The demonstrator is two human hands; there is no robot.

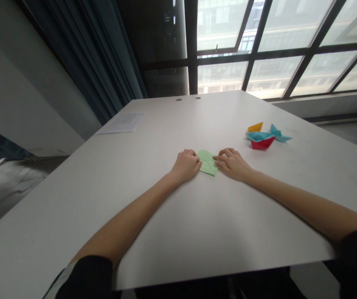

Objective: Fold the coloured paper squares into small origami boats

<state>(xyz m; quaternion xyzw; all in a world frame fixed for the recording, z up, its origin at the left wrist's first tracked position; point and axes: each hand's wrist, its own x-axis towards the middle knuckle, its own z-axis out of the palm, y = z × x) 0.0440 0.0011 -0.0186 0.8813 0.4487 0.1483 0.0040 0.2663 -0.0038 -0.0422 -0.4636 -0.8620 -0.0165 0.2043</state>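
A small piece of light green folded paper (208,163) lies on the white table between my two hands. My left hand (186,166) is closed on the paper's left edge, its fingers curled and its thumb at the near side. At the right edge, my right hand (232,164) pinches the paper between thumb and fingers. Fold lines show on the paper, but its finished shape is hard to make out. Parts of both side edges are hidden under my fingers.
Folded paper pieces sit to the right on the table (172,232): a yellow one (255,127), a red one (263,143) and blue ones (280,133). A printed sheet (124,123) lies at the far left. Beyond are a blue curtain (94,50) and windows.
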